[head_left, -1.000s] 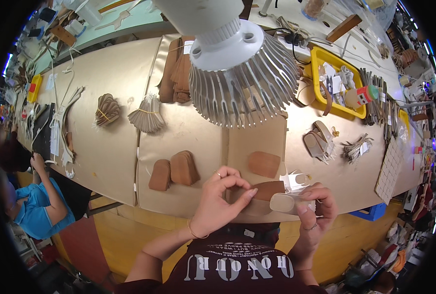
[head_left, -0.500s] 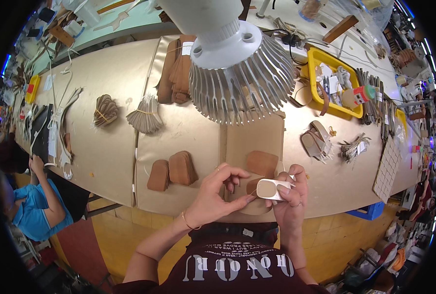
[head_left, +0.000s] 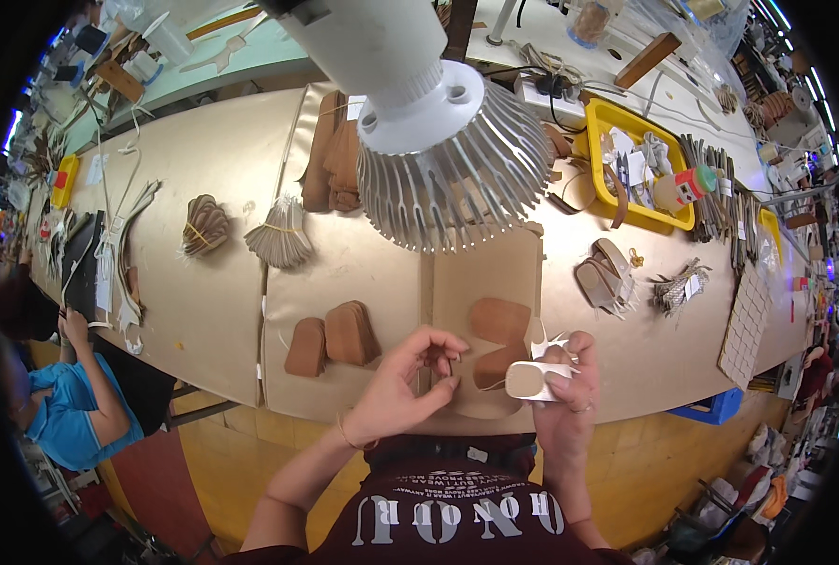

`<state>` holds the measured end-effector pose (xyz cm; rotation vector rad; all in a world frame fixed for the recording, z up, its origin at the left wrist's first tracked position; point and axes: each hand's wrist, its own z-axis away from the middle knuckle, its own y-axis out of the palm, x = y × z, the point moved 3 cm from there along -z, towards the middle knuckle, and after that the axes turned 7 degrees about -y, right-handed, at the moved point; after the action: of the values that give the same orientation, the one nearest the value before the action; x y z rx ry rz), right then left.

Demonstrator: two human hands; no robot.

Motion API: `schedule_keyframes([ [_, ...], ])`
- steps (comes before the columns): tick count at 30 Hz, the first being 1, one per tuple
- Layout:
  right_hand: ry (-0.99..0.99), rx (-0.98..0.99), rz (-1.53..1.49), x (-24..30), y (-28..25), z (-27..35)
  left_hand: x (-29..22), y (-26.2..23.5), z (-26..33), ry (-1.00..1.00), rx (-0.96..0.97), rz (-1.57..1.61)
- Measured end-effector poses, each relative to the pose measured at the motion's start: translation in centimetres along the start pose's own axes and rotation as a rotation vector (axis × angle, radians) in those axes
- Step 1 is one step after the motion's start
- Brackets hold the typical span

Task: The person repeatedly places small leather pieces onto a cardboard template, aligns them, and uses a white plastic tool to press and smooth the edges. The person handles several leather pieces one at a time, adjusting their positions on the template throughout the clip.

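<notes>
My right hand (head_left: 564, 400) grips a small white tool or roll (head_left: 535, 380) with white strips sticking up above it. My left hand (head_left: 402, 388) is beside it, fingers curled and pinched around something thin; I cannot make out what. Between the hands lie two brown leather pieces (head_left: 496, 341) on a tan board (head_left: 483, 273). Left of my left hand stand two stacks of brown leather pieces (head_left: 336, 337).
A big white lamp (head_left: 429, 141) hangs over the long tan table (head_left: 212, 311). A yellow tray (head_left: 641, 169) of bits is far right, fanned bundles (head_left: 283, 240) far left. Another person in blue (head_left: 66, 405) sits at the left. A perforated sheet (head_left: 745, 325) lies at right.
My right hand has moved left and up toward the leather pieces with the white thing. My left hand shifted a little and curled its fingers more.
</notes>
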<state>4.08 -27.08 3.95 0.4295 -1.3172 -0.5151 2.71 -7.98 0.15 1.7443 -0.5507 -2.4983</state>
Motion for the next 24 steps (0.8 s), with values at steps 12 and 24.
schedule_keyframes([
  [12,-0.104,-0.018,0.054,1.2,-0.4,-0.6,-0.1,2.8,1.5,0.131,-0.337,-0.376],
  [24,-0.156,0.155,0.530,0.2,-0.2,0.4,0.2,0.5,0.7,-0.114,-0.105,-0.090],
])
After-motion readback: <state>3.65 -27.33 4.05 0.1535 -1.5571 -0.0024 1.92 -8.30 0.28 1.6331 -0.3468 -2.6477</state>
